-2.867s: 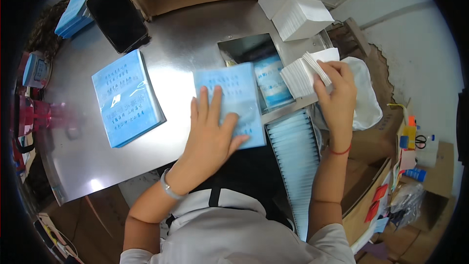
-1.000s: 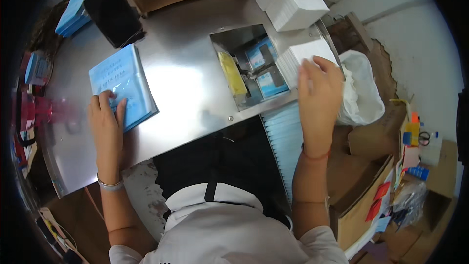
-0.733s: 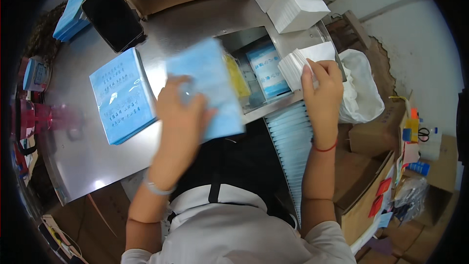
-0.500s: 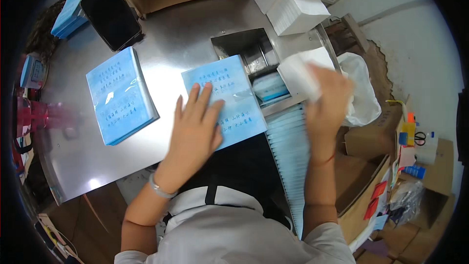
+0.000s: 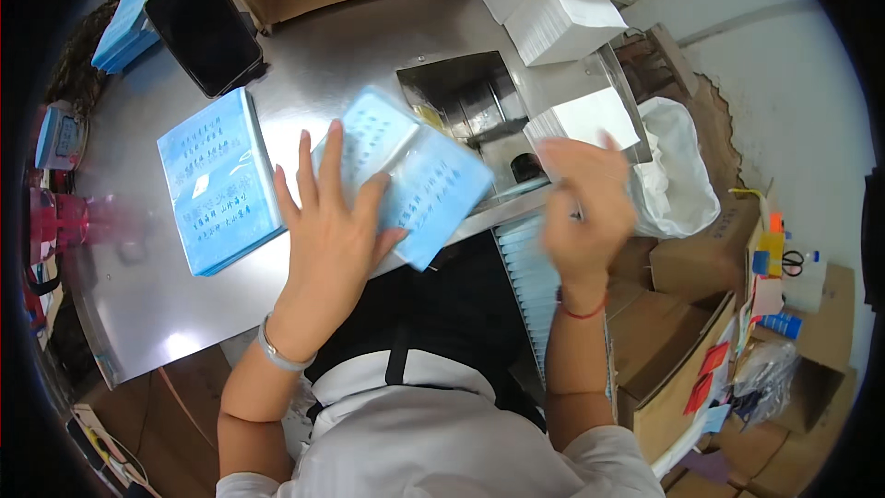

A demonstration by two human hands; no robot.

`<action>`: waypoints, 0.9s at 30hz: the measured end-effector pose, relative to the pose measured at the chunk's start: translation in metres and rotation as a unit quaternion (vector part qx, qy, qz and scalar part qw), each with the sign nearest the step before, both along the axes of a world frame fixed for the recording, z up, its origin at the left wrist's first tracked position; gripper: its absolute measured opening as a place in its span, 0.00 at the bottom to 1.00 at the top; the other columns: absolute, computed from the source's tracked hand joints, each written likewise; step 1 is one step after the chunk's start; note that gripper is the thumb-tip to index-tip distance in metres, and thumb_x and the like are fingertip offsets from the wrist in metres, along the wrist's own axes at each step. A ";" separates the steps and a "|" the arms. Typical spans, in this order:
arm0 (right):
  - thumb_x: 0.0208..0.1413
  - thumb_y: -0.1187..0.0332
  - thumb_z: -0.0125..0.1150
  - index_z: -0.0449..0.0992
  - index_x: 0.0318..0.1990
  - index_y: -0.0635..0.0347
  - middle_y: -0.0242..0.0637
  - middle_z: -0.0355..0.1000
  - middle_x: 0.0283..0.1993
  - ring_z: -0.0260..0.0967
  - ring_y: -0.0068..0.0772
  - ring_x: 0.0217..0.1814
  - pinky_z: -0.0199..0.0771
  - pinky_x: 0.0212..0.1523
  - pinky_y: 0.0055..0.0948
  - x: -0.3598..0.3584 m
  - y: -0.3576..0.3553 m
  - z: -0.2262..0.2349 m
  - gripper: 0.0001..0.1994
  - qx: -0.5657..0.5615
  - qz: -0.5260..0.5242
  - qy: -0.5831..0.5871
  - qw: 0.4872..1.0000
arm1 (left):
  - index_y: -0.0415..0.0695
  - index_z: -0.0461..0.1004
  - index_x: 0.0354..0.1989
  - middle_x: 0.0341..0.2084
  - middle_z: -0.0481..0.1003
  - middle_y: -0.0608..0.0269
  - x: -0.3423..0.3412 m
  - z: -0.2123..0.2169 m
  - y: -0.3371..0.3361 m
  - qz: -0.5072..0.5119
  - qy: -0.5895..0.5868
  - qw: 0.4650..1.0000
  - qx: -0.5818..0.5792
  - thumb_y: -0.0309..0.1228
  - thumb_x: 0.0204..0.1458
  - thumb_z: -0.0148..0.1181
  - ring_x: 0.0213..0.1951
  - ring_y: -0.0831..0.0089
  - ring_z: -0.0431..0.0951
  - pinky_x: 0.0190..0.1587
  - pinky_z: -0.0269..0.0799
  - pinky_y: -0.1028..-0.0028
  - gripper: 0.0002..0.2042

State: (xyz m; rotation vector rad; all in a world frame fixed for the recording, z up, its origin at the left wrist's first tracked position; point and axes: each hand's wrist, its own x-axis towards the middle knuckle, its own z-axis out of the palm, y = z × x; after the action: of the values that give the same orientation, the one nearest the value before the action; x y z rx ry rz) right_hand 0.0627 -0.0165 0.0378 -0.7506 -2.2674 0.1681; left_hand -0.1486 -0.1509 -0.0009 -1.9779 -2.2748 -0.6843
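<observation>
At the far left the bench (image 5: 184, 314) runs out at a rounded steel edge, and just inside it the stack of blue packets (image 5: 219, 180) lies where it lay half a second ago, squared up and untouched. Above it the dark tablet (image 5: 203, 23) rests near the back edge, so the ground behind the stack is taken; the bare steel in front of it, toward us, is the roomiest patch we have.

Our left hand (image 5: 327, 221) lies flat, fingers spread wide, on the loose blue packet (image 5: 406, 175). Half a second ago that packet sat flat and square beside the stack; now it is turned askew and blurred, one corner swung out past the front edge of the bench, over our lap. We judge that it is being slid or turned under the palm rather than gripped, and that the overhanging corner leaves little margin toward us.

To the right of the packet the metal tray (image 5: 461, 92) opens in the bench, its wall close to the packet's far corner, so there is scant room on that side. Our right hand (image 5: 585, 203) has come off the white card stack (image 5: 590, 120), which it was on a moment ago; it hangs blurred just below it, and we cannot tell whether it holds a card. Beyond it the white bag (image 5: 678, 175) hangs off the bench end, closing that side.
</observation>
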 end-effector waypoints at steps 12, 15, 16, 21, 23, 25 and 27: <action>0.56 0.71 0.60 0.81 0.40 0.69 0.42 0.71 0.40 0.68 0.43 0.43 0.70 0.43 0.38 0.010 0.023 -0.007 0.10 -0.021 -0.205 -0.037 0.978 | 0.44 0.74 0.47 0.62 0.65 0.39 -0.011 0.007 0.038 -0.033 0.082 0.994 -0.060 0.55 0.41 0.70 0.55 0.48 0.69 0.53 0.66 0.51 0.31; 0.56 0.71 0.60 0.81 0.40 0.69 0.43 0.71 0.38 0.69 0.43 0.40 0.70 0.40 0.39 0.020 0.032 -0.003 0.10 -0.059 -0.144 0.001 0.988 | 0.44 0.74 0.49 0.64 0.61 0.39 0.008 0.012 0.008 -0.022 -0.002 0.990 -0.142 0.53 0.49 0.65 0.51 0.51 0.71 0.52 0.66 0.52 0.27; 0.56 0.71 0.60 0.81 0.40 0.69 0.43 0.71 0.38 0.69 0.44 0.39 0.70 0.40 0.39 0.021 0.032 0.000 0.10 -0.073 -0.150 -0.015 0.986 | 0.44 0.73 0.51 0.65 0.61 0.39 0.011 -0.002 0.003 -0.057 -0.022 0.992 -0.113 0.44 0.52 0.64 0.48 0.56 0.70 0.49 0.66 0.54 0.22; 0.53 0.72 0.61 0.80 0.42 0.65 0.41 0.73 0.41 0.70 0.46 0.42 0.69 0.45 0.40 0.023 0.035 -0.006 0.10 -0.042 -0.138 -0.030 0.989 | 0.44 0.73 0.49 0.67 0.56 0.36 0.023 -0.016 -0.001 0.028 0.010 0.999 0.013 0.38 0.51 0.58 0.56 0.50 0.66 0.57 0.62 0.53 0.18; 0.52 0.72 0.61 0.80 0.45 0.63 0.41 0.73 0.42 0.69 0.47 0.43 0.67 0.49 0.43 0.025 0.039 -0.002 0.12 0.052 -0.156 -0.074 0.984 | 0.44 0.72 0.50 0.68 0.56 0.41 0.027 -0.015 -0.002 -0.067 0.000 0.998 0.007 0.39 0.52 0.57 0.58 0.47 0.65 0.60 0.59 0.51 0.19; 0.51 0.73 0.60 0.78 0.49 0.61 0.41 0.73 0.46 0.69 0.49 0.44 0.63 0.56 0.48 0.016 0.018 -0.005 0.16 0.088 -0.111 -0.080 0.987 | 0.43 0.72 0.52 0.68 0.57 0.46 0.015 -0.010 -0.006 -0.110 -0.020 0.993 -0.027 0.34 0.48 0.63 0.57 0.46 0.65 0.61 0.59 0.47 0.21; 0.53 0.72 0.58 0.79 0.48 0.58 0.44 0.73 0.48 0.71 0.47 0.44 0.58 0.64 0.53 -0.019 -0.057 -0.022 0.14 -0.020 0.057 -0.055 0.997 | 0.41 0.72 0.53 0.64 0.63 0.44 -0.006 0.004 0.000 -0.137 -0.031 0.988 -0.066 0.28 0.44 0.65 0.55 0.48 0.68 0.55 0.64 0.51 0.24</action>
State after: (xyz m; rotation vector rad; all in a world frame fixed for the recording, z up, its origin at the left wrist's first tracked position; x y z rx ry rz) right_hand 0.0439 -0.0734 0.0160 -0.6665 -2.4187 0.2330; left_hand -0.1541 -0.1506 0.0027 -2.3937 -2.1536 -0.6366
